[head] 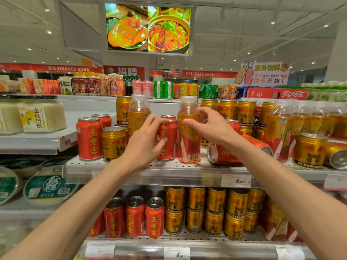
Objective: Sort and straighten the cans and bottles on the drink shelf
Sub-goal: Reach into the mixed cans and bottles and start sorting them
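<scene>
- Perforated pale metal formed the drink shelf (131,164), its front edge carrying a clear price strip.
- Glossy red aluminium, a cylindrical can (168,145) with gold characters stood upright at the shelf's middle; the left hand (146,141) curled its fingers (161,122) around it, thumb near the rim.
- Just to its right stood a clear plastic bottle (188,136) of amber drink, white-capped, with a red-orange label.
- The right hand (212,126) hovered at the bottle's shoulder, fingers loosely bent and narrow; whether they gripped it, I could not tell.
- Beside the bottle a red can (225,154) lay toppled on its side.
</scene>
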